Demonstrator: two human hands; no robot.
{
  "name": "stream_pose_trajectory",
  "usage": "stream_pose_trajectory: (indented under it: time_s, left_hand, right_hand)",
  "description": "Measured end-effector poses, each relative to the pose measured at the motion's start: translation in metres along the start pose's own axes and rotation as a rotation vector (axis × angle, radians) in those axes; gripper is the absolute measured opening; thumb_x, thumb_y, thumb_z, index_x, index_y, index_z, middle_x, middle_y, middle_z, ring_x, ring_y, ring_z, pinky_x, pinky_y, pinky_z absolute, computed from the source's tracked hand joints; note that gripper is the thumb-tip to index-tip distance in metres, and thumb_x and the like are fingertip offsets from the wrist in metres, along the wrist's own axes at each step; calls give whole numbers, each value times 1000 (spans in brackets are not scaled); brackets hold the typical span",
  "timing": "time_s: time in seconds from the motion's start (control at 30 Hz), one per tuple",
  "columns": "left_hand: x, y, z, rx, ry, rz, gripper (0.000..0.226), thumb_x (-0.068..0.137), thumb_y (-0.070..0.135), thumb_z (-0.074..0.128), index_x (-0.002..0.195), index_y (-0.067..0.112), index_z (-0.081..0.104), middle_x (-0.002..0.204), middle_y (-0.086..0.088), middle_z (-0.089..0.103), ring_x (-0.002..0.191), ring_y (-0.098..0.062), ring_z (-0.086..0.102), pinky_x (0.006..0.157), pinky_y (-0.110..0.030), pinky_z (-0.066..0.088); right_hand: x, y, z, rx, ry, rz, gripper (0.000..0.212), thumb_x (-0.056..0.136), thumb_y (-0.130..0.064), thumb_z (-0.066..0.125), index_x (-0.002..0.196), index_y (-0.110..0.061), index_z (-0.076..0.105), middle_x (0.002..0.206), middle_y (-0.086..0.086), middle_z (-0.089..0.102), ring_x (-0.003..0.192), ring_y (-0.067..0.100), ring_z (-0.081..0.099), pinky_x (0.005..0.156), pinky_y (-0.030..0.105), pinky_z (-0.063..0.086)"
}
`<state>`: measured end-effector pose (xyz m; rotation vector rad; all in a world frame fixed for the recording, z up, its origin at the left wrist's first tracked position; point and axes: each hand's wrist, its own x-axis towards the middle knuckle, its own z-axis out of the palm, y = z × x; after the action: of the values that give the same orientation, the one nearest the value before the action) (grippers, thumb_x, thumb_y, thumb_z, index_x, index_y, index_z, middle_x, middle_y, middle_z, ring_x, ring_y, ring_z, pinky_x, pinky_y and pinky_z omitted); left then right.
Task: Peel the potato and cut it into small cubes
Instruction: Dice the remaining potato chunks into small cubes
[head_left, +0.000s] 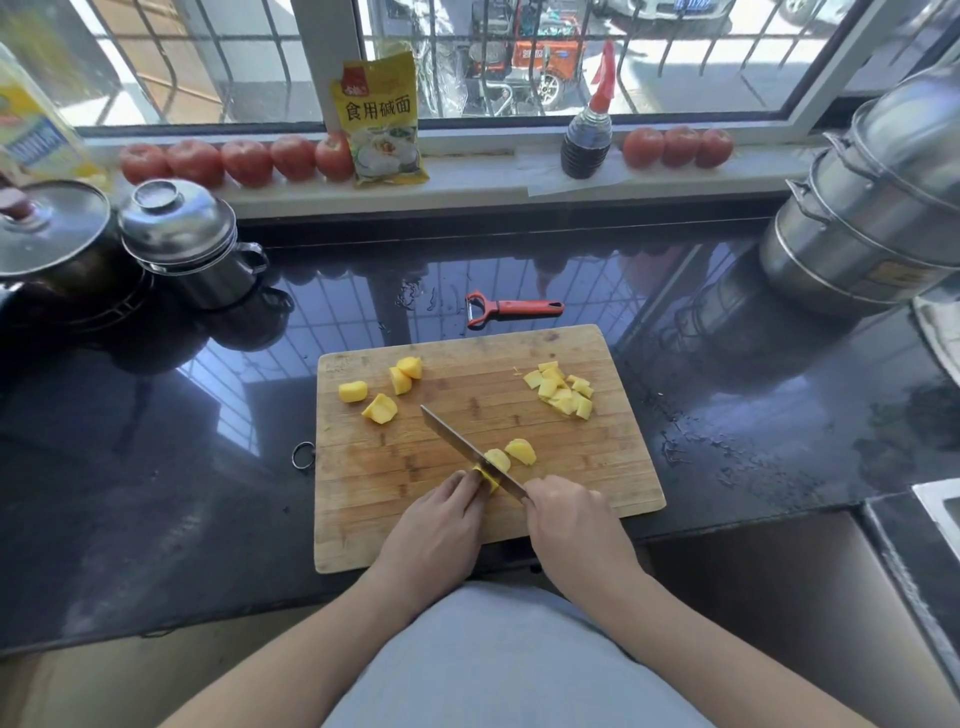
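A wooden cutting board (519, 431) lies on the dark counter. My right hand (571, 525) grips the handle of a knife (462, 447) whose blade slants up to the left across a yellow peeled potato piece (488, 475). My left hand (441, 525) holds that piece down with curled fingertips. Two cut pieces (511, 454) lie just right of the blade. Several larger chunks (384, 389) sit at the board's upper left. A pile of small cubes (563, 392) sits at its upper right.
A red peeler (511, 309) lies on the counter just behind the board. Pots with lids (176, 239) stand at the left, a steel steamer stack (872, 208) at the right. Tomatoes (234, 161), a yellow packet (382, 119) and a sauce bottle (589, 130) line the windowsill.
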<state>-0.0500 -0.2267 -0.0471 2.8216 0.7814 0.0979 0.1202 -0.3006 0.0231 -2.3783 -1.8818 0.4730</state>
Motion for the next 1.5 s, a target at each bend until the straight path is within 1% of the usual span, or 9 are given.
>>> stream_pose_trajectory:
  time_s: [0.13, 0.3, 0.43, 0.57, 0.73, 0.83, 1.1, 1.27, 1.5]
  left_hand:
    - [-1, -1, 3, -34, -23, -25, 57, 88, 10, 47, 143, -3, 50, 141, -17, 51, 123, -30, 55, 95, -39, 56]
    - [1, -2, 2, -46, 6, -3, 56, 86, 8, 47, 141, -3, 53, 138, -16, 54, 122, -30, 57, 96, -38, 56]
    - [0, -2, -1, -56, 19, -1, 59, 85, 10, 40, 142, 0, 53, 142, -12, 54, 122, -28, 58, 100, -36, 54]
    - [-1, -1, -1, -59, 23, -8, 60, 86, 10, 40, 144, 1, 51, 141, -11, 55, 126, -26, 56, 103, -34, 53]
    - [-2, -2, 2, -72, -62, -43, 62, 84, 10, 56, 145, 1, 50, 140, -11, 53, 129, -28, 52, 97, -37, 56]
    - [-2, -2, 0, -47, -77, -41, 62, 84, 9, 58, 145, 0, 50, 139, -13, 55, 128, -29, 53, 97, -38, 56]
    - [-2, -1, -2, -41, -58, -38, 60, 83, 7, 58, 143, -1, 53, 138, -13, 57, 126, -30, 56, 96, -38, 57]
    - [-1, -1, -5, -25, -37, -18, 61, 81, 6, 58, 142, -1, 54, 137, -12, 59, 122, -28, 59, 96, -35, 57]
    - [-3, 1, -10, -25, 20, -16, 62, 77, 7, 64, 138, 1, 59, 136, -11, 61, 121, -26, 61, 99, -29, 53]
  right_hand:
    - [-6, 2, -4, -4, -49, 21, 22, 102, -15, 44, 83, -21, 53, 77, -2, 50, 72, 31, 61, 56, 37, 36]
    - [-7, 1, -3, -23, -75, 20, 23, 103, -12, 41, 82, -23, 44, 77, -4, 44, 68, 27, 51, 58, 35, 34]
    - [12, -8, 5, 9, -43, 3, 22, 103, -15, 42, 84, -24, 49, 83, -1, 56, 77, 31, 62, 59, 39, 45]
    - [22, -10, 2, 67, -33, 18, 24, 104, -22, 42, 86, -21, 57, 86, 1, 63, 77, 31, 64, 65, 45, 54]
    - [2, 1, 2, 46, 24, 20, 23, 102, -23, 46, 81, -22, 55, 77, -4, 57, 67, 28, 60, 60, 44, 52]
    - [-4, 2, 4, -13, 18, 12, 22, 101, -18, 48, 82, -23, 56, 77, -5, 57, 65, 28, 61, 59, 44, 52]
    - [-15, 4, 0, -44, -26, 39, 21, 101, -15, 46, 84, -21, 56, 81, -2, 58, 68, 30, 60, 57, 40, 46]
    - [-11, -1, 1, -46, -67, 37, 20, 103, -15, 45, 85, -25, 45, 85, -2, 55, 77, 29, 63, 57, 37, 39]
    - [20, -13, 7, 55, -28, 19, 19, 104, -19, 44, 90, -21, 57, 89, 1, 63, 79, 31, 65, 62, 41, 51]
